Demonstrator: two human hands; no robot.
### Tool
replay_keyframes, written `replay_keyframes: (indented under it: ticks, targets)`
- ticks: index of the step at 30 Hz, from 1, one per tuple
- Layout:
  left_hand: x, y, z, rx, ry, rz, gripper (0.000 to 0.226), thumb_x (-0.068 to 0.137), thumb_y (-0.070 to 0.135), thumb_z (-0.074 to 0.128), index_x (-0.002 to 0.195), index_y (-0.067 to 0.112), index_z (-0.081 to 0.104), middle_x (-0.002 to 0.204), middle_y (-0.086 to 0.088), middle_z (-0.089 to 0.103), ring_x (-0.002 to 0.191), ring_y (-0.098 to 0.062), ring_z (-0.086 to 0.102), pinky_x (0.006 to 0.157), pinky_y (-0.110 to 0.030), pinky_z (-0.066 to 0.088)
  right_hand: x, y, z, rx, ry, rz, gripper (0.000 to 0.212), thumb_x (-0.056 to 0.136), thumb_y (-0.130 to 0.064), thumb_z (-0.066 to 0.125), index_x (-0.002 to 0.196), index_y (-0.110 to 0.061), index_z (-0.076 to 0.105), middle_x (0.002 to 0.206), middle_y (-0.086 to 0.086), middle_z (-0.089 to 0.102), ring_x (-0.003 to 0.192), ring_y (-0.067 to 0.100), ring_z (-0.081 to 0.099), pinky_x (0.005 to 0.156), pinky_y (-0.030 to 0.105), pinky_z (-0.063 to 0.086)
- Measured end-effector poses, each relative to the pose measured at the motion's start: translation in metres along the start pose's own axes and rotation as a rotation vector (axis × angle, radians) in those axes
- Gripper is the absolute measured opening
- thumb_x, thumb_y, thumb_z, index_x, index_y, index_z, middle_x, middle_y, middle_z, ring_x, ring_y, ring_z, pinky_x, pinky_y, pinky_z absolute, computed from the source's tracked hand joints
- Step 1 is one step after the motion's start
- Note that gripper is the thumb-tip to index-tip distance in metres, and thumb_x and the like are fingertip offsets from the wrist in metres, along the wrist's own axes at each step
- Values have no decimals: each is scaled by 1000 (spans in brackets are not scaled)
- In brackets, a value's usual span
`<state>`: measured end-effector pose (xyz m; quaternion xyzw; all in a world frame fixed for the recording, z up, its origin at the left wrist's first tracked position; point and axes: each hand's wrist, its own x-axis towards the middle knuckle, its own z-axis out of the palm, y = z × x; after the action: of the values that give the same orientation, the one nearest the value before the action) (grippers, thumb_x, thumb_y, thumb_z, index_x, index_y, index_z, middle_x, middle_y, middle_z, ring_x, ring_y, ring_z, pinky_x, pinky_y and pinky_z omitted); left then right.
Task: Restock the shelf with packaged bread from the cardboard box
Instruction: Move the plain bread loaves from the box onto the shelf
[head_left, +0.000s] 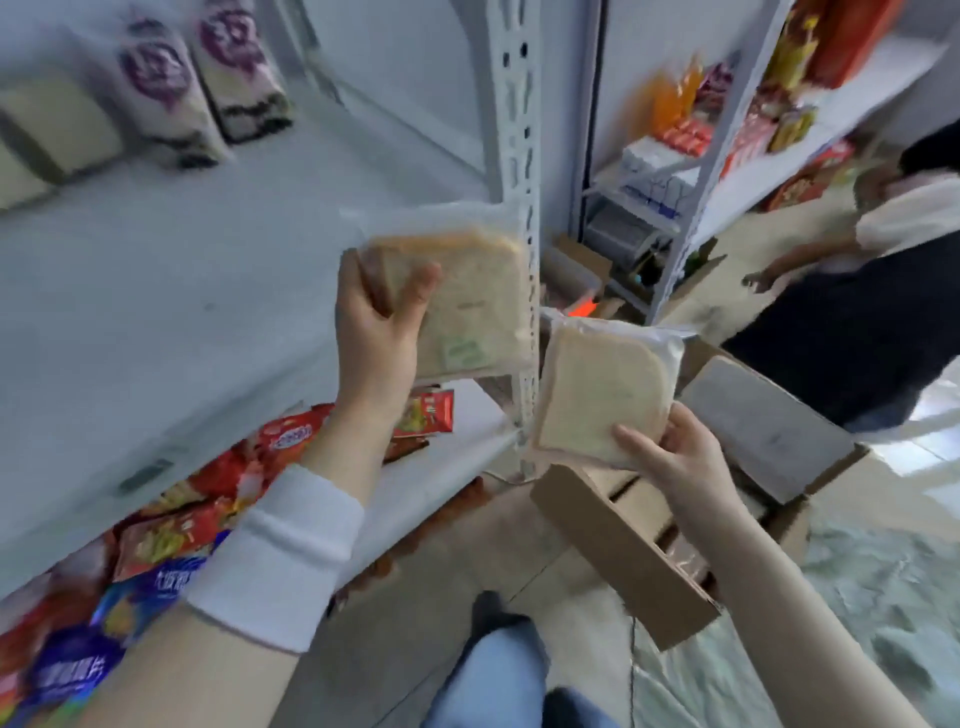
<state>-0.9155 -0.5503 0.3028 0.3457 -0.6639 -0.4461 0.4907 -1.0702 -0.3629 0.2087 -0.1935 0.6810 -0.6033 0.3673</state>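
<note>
We see two clear-wrapped bread packs, the upper bread pack (467, 306) tan with an orange-brown crust and a pale green label, the lower bread pack (597, 389) creamy beige. The shelf (156, 291) is pale grey-white, its upright post (514, 130) white; the cardboard box (623, 551) is plain brown. Below lie red and blue snack bags (171, 540), and the wristband (280, 556) is white.

a shop stockroom: snack-stocked metal shelves (511, 156), cartons (623, 545)
</note>
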Motion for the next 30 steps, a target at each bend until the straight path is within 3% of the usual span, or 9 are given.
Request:
replay_keyframes:
  ticks: [6, 9, 12, 15, 18, 21, 25, 28, 30]
  targets:
    - [38, 40, -161, 5, 310, 55, 16, 81, 31, 63, 86, 28, 48, 85, 12, 58, 74, 8, 57, 73, -15, 46, -9, -90, 132, -67, -268, -216, 20, 79, -12, 70, 92, -21, 58, 89, -2, 69, 75, 5, 68, 66, 22, 57]
    - [60, 26, -235, -5, 406, -10, 16, 83, 28, 66, 87, 28, 50, 89, 11, 61, 80, 1, 60, 75, -18, 49, 3, -115, 210, -79, -358, -250, 20, 82, -7, 66, 97, -16, 56, 90, 0, 67, 77, 8, 65, 64, 22, 58]
    - [81, -4, -296, 20, 493, -74, 17, 82, 27, 68, 81, 28, 51, 82, 12, 61, 72, 0, 59, 68, -21, 50, 24, -125, 287, -56, -424, -225, 25, 83, -6, 64, 104, -8, 52, 96, 5, 64, 83, 17, 64, 61, 27, 58]
    - [100, -41, -333, -8, 537, -169, 20, 82, 22, 68, 77, 26, 49, 76, 7, 57, 63, -5, 55, 59, -22, 49, 46, -124, 350, -71, -414, -206, 18, 83, -6, 65, 93, -11, 52, 91, 5, 61, 80, 18, 61, 65, 33, 55]
    - [130, -67, -354, -69, 579, -235, 20, 82, 19, 69, 76, 24, 49, 73, 6, 57, 52, 3, 56, 48, -16, 48, 72, -126, 398, -113, -369, -208, 18, 82, -8, 67, 82, -18, 52, 82, 1, 60, 67, 14, 56, 53, 22, 50]
    - [169, -88, -369, -43, 570, -234, 19, 81, 22, 69, 77, 25, 51, 75, 7, 59, 63, -6, 57, 55, -21, 50, 106, -138, 441, -172, -348, -267, 17, 82, -13, 68, 91, -15, 53, 83, -2, 60, 71, 10, 57, 64, 24, 48]
    - [226, -110, -386, -33, 565, -208, 19, 80, 26, 69, 86, 30, 52, 84, 12, 62, 73, -2, 61, 58, -15, 49, 154, -161, 504, -198, -310, -371, 30, 83, -13, 66, 108, -13, 49, 83, -8, 52, 71, 2, 50, 60, 14, 40]
    - [266, -125, -396, -7, 612, -199, 19, 80, 25, 70, 85, 28, 51, 82, 11, 62, 71, -5, 60, 58, -18, 49, 189, -172, 549, -191, -279, -410, 43, 84, -13, 66, 120, -6, 44, 85, -9, 49, 80, 11, 50, 63, 14, 39]
    - [290, -138, -401, 0, 631, -187, 19, 81, 22, 69, 82, 28, 51, 79, 11, 61, 68, -5, 59, 59, -20, 49, 210, -175, 573, -198, -258, -434, 48, 84, -14, 65, 124, -6, 40, 97, -4, 51, 92, 15, 49, 74, 20, 41]
